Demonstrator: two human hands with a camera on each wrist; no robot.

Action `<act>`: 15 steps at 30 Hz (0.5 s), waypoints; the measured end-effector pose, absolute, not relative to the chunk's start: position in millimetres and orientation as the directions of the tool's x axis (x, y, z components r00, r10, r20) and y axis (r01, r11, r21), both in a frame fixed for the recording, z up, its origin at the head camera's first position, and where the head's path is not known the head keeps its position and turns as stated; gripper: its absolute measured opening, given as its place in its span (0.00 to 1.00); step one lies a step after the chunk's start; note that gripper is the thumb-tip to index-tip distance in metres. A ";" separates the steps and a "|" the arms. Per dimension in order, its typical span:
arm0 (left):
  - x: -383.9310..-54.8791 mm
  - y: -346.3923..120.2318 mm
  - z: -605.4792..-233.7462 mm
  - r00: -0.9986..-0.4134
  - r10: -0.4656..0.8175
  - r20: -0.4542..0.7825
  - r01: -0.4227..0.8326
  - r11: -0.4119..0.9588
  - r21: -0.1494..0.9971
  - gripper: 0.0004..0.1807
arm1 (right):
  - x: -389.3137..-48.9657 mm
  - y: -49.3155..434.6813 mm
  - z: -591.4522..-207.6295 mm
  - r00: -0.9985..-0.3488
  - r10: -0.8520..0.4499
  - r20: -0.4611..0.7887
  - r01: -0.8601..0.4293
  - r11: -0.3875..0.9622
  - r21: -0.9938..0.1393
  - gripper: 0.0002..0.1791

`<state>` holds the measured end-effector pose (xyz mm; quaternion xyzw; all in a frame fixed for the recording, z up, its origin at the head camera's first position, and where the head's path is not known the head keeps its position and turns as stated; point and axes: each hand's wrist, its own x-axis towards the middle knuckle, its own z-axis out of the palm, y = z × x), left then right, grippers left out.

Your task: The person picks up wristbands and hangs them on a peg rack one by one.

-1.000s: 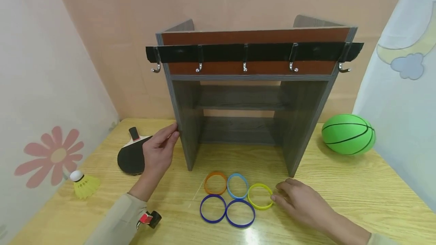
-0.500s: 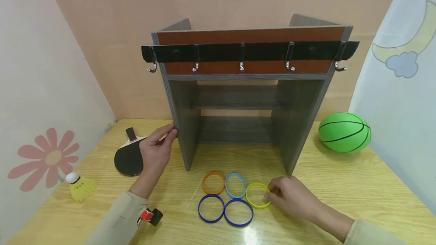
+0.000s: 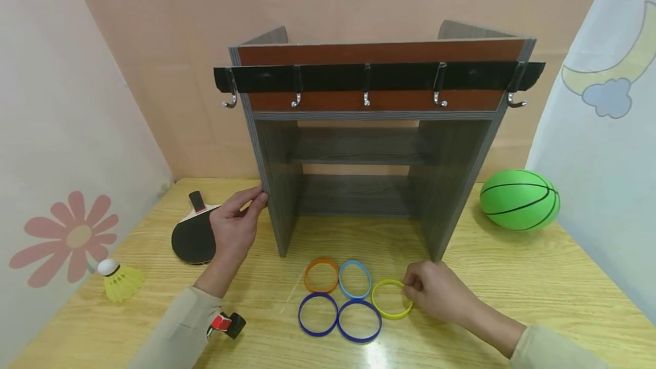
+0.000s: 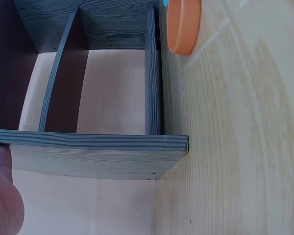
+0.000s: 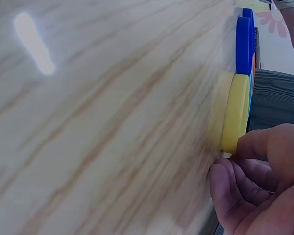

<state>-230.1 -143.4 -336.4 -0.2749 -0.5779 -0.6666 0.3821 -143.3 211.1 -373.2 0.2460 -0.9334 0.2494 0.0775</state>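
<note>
On the wooden table, my right hand [image 3: 438, 289] pinches the right edge of a yellow wristband [image 3: 380, 308]; in the right wrist view its thumb and fingers meet at the end of the yellow wristband [image 5: 236, 105]. Left of it lie a light blue wristband [image 3: 342, 271], an orange wristband [image 3: 306, 281] and two dark blue wristbands [image 3: 300, 323], all flat. My left hand [image 3: 234, 226] touches the left side panel of a grey rack [image 3: 274, 198] with its fingertips from outside. The left wrist view shows those fingers [image 4: 5, 161] against the panel's outer face.
Across the rack's top front runs a black strip [image 3: 333, 78] with several metal hooks [image 3: 366, 98]. A table tennis bat [image 3: 193, 238] and a yellow shuttlecock [image 3: 123, 282] lie at the left. A green ball [image 3: 520, 199] sits right of the rack.
My right hand has closed its fingers on the yellow wristband, which has shifted slightly right and toward me, away from the light blue one. The left hand stays at the rack's side.
</note>
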 end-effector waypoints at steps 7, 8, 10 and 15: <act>-230.4 -143.5 -336.6 -0.554 -0.189 0.811 0.829 -0.033 0.559 0.10 | -141.6 218.5 -368.8 -0.905 -0.362 0.223 -0.425 0.756 -0.498 0.10; -230.4 -143.6 -336.7 -0.555 -0.190 0.810 0.828 -0.037 0.559 0.10 | -141.7 219.5 -368.0 -0.907 -0.359 0.221 -0.421 0.752 -0.507 0.10; -230.5 -144.0 -336.8 -0.556 -0.193 0.808 0.827 -0.038 0.560 0.10 | -141.8 221.2 -366.7 -0.911 -0.354 0.210 -0.411 0.739 -0.533 0.10; -230.7 -144.3 -337.0 -0.559 -0.189 0.807 0.825 -0.031 0.565 0.11 | -141.1 223.8 -362.6 -0.941 -0.315 0.124 -0.315 0.684 -0.658 0.07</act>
